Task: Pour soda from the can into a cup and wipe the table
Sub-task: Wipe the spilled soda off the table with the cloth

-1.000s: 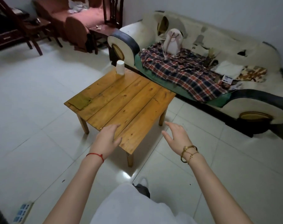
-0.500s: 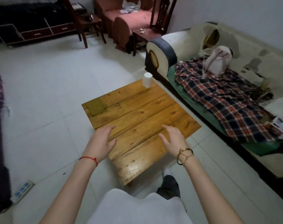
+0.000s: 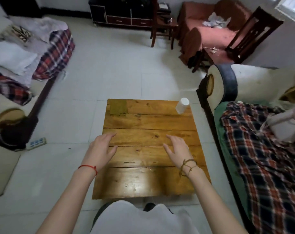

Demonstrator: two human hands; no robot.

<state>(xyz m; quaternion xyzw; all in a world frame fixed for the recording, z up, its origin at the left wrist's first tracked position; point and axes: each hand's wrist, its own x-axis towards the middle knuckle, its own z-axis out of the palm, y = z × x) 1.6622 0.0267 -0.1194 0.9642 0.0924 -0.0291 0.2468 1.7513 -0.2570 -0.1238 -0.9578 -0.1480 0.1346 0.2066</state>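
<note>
Item 1, table (image 3: 148, 122): low, wooden, plank-topped, directly in front of me. The planks run left to right across my view. A dull greenish patch (image 3: 118, 107) sits at the far left corner; whether it is a cloth or a stain I cannot tell.

Item 2, cup (image 3: 182, 105): white, at the far right corner of the table, just beside the sofa arm (image 3: 222, 85). It stands on end, long axis near vertical, appearing to lean slightly in this wide view. What faces me looks like a closed flat face, so I judge it may be standing mouth-down; not certain. Probably parked at the edge to keep the middle free for pouring.

Item 3, can: not in view anywhere on the table or in my hands.

Item 4, left hand (image 3: 101, 151): empty, fingers spread and relaxed, palm down, over the left edge of the table. A red string (image 3: 88, 167) is at the wrist.

Item 5, right hand (image 3: 177, 147): empty, fingers loosely spread, palm down, over the middle planks, well short of the cup. Bracelets (image 3: 188, 167) are at the wrist.

Whether either palm touches the wood I cannot tell. Both are held out level, I judge, as a ready posture on arriving at the table.

Status, by my estimate: nothing poured, nothing wiped. The can must be found first.
</note>
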